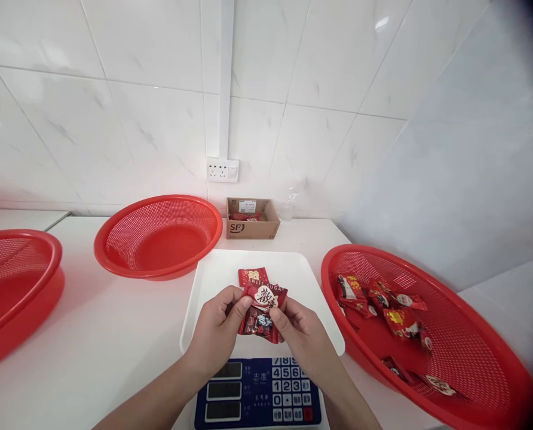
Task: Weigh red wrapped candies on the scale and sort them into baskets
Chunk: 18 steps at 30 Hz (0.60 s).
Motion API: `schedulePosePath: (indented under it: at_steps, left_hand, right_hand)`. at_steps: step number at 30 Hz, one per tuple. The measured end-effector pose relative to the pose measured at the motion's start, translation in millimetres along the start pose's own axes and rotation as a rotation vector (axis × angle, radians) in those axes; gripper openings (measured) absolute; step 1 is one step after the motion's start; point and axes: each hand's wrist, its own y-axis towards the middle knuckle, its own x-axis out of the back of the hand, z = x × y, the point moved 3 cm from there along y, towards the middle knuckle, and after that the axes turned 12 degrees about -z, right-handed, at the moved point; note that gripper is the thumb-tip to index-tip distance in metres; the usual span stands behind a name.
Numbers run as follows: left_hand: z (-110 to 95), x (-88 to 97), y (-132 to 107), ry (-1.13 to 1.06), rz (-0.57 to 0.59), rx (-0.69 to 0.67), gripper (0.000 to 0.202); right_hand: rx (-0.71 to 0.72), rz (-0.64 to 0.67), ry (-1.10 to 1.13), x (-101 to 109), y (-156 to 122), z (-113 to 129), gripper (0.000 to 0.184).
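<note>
Both my hands meet over the white pan (213, 286) of an electronic scale. My left hand (217, 334) and my right hand (300, 334) pinch a red candy packet (263, 296) between thumbs and fingers. Two more red candy packets lie on the pan: one just behind the held packet (252, 276), one just below it (258, 325), partly covered by my fingers. The scale's blue keypad panel (257, 394) sits below my wrists.
A red mesh basket (468, 358) at the right holds several red candy packets (383, 301). An empty-looking red basket (159, 236) stands behind the scale, another red basket (15, 286) at the left edge. A small cardboard box (252, 220) sits by the tiled wall under a socket (222, 170).
</note>
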Motion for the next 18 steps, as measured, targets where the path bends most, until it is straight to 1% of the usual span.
schedulePosePath:
  at_steps: [3, 9, 12, 15, 18]
  left_hand:
    - [1, 0.2, 0, -0.009, 0.006, 0.020, 0.038]
    - [9, 0.4, 3, -0.131, 0.048, 0.112, 0.038]
    - [9, 0.5, 3, -0.108, 0.068, 0.105, 0.037]
    - [5, -0.8, 1, -0.048, 0.100, 0.064, 0.038]
    - [0, -2.6, -1, -0.028, 0.114, 0.038, 0.036]
  right_hand:
    - [0.019, 0.025, -0.041, -1, -3, 0, 0.034]
    - [0.092, -0.101, -0.147, 0, -6, 0, 0.038]
    - [0.106, -0.088, -0.163, 1, -4, 1, 0.039]
    - [0.084, -0.047, -0.114, 2, -2, 1, 0.037]
    - [0.070, -0.049, -0.075, 5, -2, 0, 0.038]
